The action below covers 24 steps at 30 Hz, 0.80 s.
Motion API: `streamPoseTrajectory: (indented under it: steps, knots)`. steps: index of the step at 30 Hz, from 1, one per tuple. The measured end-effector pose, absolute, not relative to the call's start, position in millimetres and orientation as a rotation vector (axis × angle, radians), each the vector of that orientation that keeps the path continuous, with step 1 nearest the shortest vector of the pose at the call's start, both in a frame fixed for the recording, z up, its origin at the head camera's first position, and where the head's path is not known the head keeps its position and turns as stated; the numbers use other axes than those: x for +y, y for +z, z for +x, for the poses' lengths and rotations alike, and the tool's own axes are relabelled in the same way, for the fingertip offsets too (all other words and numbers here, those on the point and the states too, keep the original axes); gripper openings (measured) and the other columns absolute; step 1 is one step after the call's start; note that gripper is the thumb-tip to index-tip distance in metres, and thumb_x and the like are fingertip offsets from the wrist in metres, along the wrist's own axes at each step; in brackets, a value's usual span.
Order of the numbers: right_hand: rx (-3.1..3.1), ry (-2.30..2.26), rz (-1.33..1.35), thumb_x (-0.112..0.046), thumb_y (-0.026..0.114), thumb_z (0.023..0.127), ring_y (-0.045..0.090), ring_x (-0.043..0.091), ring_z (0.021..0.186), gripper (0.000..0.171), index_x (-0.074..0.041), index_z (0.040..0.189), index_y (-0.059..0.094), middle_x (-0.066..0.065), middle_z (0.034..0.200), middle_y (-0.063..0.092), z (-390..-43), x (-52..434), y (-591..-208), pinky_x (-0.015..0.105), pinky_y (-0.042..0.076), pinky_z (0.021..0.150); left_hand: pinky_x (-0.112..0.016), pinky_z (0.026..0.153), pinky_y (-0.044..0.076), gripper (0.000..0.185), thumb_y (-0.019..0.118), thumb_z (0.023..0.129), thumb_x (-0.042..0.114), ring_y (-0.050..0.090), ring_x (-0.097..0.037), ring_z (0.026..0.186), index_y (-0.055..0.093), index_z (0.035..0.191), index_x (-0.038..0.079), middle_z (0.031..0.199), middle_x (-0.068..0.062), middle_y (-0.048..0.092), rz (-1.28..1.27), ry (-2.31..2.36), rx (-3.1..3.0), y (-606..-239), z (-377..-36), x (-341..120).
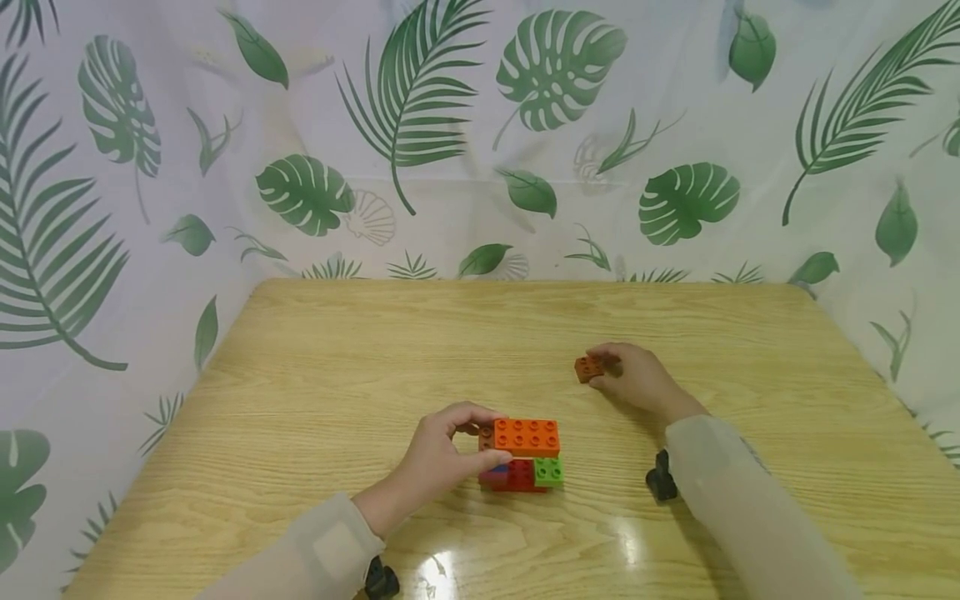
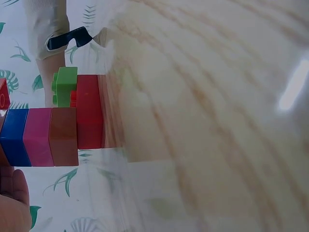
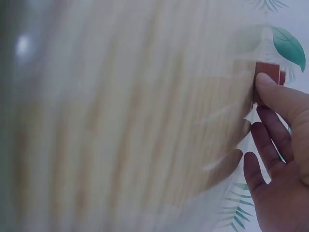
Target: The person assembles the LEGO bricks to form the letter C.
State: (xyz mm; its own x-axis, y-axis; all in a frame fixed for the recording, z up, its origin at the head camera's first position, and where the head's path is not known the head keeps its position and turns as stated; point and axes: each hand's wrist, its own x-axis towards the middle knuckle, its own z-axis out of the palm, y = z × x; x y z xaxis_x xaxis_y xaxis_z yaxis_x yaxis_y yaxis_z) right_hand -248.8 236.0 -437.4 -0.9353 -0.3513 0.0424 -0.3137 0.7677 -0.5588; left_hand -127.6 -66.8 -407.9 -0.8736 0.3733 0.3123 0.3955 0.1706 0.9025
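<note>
A stack of toy building bricks stands in front of me, with an orange brick [image 1: 527,437] across its top and a lime green brick [image 1: 548,472] low at its right end. The left wrist view shows blue [image 2: 14,136], pink [image 2: 38,137] and brown [image 2: 63,137] bricks in layers above a red brick [image 2: 90,112]. My left hand [image 1: 444,454] grips the stack's left end between thumb and fingers. Farther back and to the right, my right hand [image 1: 633,379] pinches a small brown brick [image 1: 588,369]; its other fingers are spread loosely in the right wrist view.
Both hands work over a wood-grain table [image 1: 337,350]. A white cloth [image 1: 465,200] with green leaf prints hangs behind it and along its sides. Dark wrist gear [image 1: 662,477] shows below the right sleeve, and more [image 1: 381,580] below the left.
</note>
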Motion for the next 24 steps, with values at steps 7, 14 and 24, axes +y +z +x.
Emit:
streamPoseTrajectory:
  steps: [7,14,24]
  knots:
    - [2.866,-1.009,-0.471,-0.03,0.066,0.075,0.052,0.02,0.091,0.045,-0.012,0.114,0.054,0.004,0.104,0.056,-235.6,235.5,-430.9,0.037,0.043,0.076,-0.038,0.073,0.044,0.033,0.071,0.069,0.03,0.053,-0.011,0.08,0.061,0.099,0.019,0.093,0.009,0.059,-0.773,-1.875,-2.391,-407.3,-127.2,-66.9]
    - [2.864,-1.117,-0.488,-0.044,0.065,0.07,0.052,0.014,0.085,0.046,-0.02,0.108,0.057,-0.004,0.096,0.056,-213.7,233.1,-426.4,0.032,0.045,0.07,-0.042,0.073,0.044,0.033,0.072,0.069,0.03,0.053,-0.011,0.08,0.062,0.098,0.02,0.091,0.009,0.059,-0.762,-1.889,-2.397,-407.2,-127.0,-67.2]
    - [2.813,-1.221,-0.761,-0.039,0.068,0.068,0.053,0.01,0.08,0.04,-0.022,0.103,0.059,-0.011,0.091,0.056,-170.9,217.5,-424.9,0.028,0.045,0.066,-0.042,0.074,0.043,0.034,0.071,0.068,0.031,0.053,-0.011,0.081,0.061,0.098,0.02,0.092,0.01,0.058,-0.769,-1.88,-2.401,-406.6,-126.9,-67.2]
